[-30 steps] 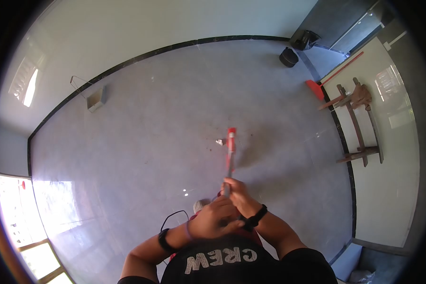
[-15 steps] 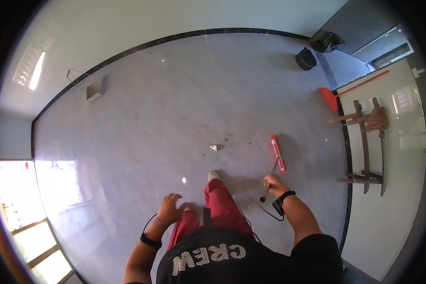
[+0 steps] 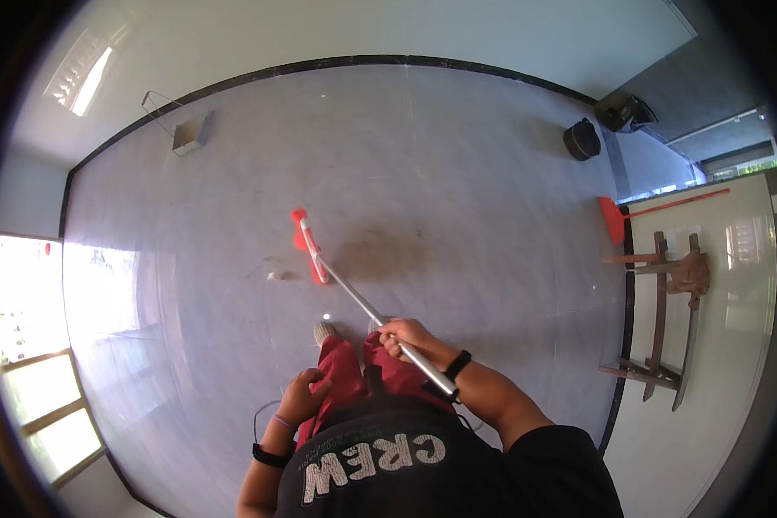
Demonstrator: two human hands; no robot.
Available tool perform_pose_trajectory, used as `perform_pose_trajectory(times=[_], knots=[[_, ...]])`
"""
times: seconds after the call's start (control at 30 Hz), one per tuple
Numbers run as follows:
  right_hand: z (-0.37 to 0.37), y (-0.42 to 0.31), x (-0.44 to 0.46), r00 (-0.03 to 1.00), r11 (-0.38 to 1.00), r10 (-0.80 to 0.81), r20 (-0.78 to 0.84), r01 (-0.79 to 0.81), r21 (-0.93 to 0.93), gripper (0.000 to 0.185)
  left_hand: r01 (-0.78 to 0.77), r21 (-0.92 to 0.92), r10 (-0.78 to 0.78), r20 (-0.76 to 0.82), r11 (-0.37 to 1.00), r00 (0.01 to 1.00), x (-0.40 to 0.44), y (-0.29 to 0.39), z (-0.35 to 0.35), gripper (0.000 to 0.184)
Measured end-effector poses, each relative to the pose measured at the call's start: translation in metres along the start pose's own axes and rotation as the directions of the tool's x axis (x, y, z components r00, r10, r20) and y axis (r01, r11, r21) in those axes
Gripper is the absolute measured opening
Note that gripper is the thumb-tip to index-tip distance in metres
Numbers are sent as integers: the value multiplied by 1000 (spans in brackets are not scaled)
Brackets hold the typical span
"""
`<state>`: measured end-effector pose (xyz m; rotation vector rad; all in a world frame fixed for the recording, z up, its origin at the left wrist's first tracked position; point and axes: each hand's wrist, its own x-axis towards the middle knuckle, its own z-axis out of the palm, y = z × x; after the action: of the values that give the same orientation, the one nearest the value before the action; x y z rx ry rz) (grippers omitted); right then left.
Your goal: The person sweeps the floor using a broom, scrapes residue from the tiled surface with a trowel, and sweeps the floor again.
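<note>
My right hand (image 3: pixel 403 338) is wrapped around the silver handle of a broom (image 3: pixel 354 294). The handle slants up and left to a red and white head (image 3: pixel 312 250) that is on the floor in front of my feet. Just left of the head lies a small whitish scrap (image 3: pixel 274 275), with specks of dirt around it. My left hand (image 3: pixel 305 393) is by my left thigh with its fingers loosely bent and apart, and I see nothing in it.
A box-shaped dustpan with a wire handle (image 3: pixel 192 134) stands by the far left wall. A black bucket (image 3: pixel 582 140) is at the far right. A red long-handled dustpan or broom (image 3: pixel 611 221) and a wooden rack (image 3: pixel 662 319) are along the right wall.
The broom head has swung from right to left across the floor. The whitish scrap and dirt have shifted left. My right hand has moved left with the handle; my left hand has lowered slightly.
</note>
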<state>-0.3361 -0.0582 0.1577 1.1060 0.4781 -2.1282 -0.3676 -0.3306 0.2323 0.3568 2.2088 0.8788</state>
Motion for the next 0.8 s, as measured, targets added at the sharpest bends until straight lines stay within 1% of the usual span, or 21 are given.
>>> perform_pose_trajectory(times=[0.03,0.07,0.1,0.17,0.2,0.23,0.27,0.3,0.33,0.37,0.4,0.43,0.5,0.53,0.6,0.63,0.67,0.7,0.73,0.77,0.8], knots=[[-6,-6,-7,998,999,-5,57,3,44,3,50,-27,-50,-13,998,999,-1,-1,-3,30],[-10,-10,-21,998,997,-31,53,27,76,4,98,-57,-99,-23,994,995,-2,-4,-6,31],[-14,-13,-40,997,993,-55,46,50,106,5,99,-68,-101,-30,993,994,-3,-19,-6,31],[-15,-15,-78,982,985,-171,-77,170,-15,7,188,-79,-193,-65,979,979,-8,-64,-4,31],[-28,-14,-90,968,973,-231,-95,228,-39,8,278,-103,-284,-58,955,957,-11,-68,-10,31],[-40,-14,-101,950,956,-293,-109,287,-63,9,279,-115,-287,-65,953,956,-14,-84,-13,31],[-45,-19,-112,908,937,-335,-253,291,-195,9,354,-151,-367,-71,923,928,-18,-106,-10,31],[-50,-26,-122,840,907,-388,-380,273,-322,10,426,-186,-445,-72,885,893,-24,-130,-8,31],[-68,-38,-128,798,877,-408,-444,208,-432,9,427,-193,-448,-77,883,891,-30,-153,-5,31],[-91,-51,-131,748,839,-434,-502,132,-528,8,487,-270,-517,-52,831,854,-36,-175,-2,31],[-107,-68,-132,709,843,-446,-546,127,-523,6,539,-345,-580,-20,768,814,-38,-183,-5,30],[-121,-85,-129,670,843,-458,-584,120,-523,5,539,-356,-584,-24,764,812,-43,-193,-9,30],[-141,-115,-104,612,793,-526,-591,101,-601,5,648,-448,-703,58,616,708,-55,-202,-21,28],[-148,-129,-90,623,783,-528,-577,94,-614,5,626,-509,-724,7,591,690,-60,-206,-25,29],[-156,-152,-55,557,785,-537,-633,55,-617,8,625,-576,-765,0,527,644,-69,-195,-39,29],[-156,-159,-32,573,772,-539,-617,45,-634,8,617,-630,-794,1,472,608,-72,-188,-42,29],[-158,-157,-9,603,764,-544,-583,68,-642,10,618,-640,-807,-5,456,591,-76,-189,-41,29],[-160,-148,16,628,763,-544,-556,94,-640,14,601,-654,-791,7,459,612,-80,-191,-42,29],[-173,-141,45,671,674,-562,-483,34,-738,12,585,-664,-770,22,465,637,-82,-195,-45,29],[-112,-123,45,781,520,-484,-394,-105,-848,12,599,-656,-777,28,460,628,-81,-199,-43,27],[-122,-105,85,848,582,-376,-374,-99,-808,14,602,-670,-788,41,434,614,-79,-202,-42,27]])
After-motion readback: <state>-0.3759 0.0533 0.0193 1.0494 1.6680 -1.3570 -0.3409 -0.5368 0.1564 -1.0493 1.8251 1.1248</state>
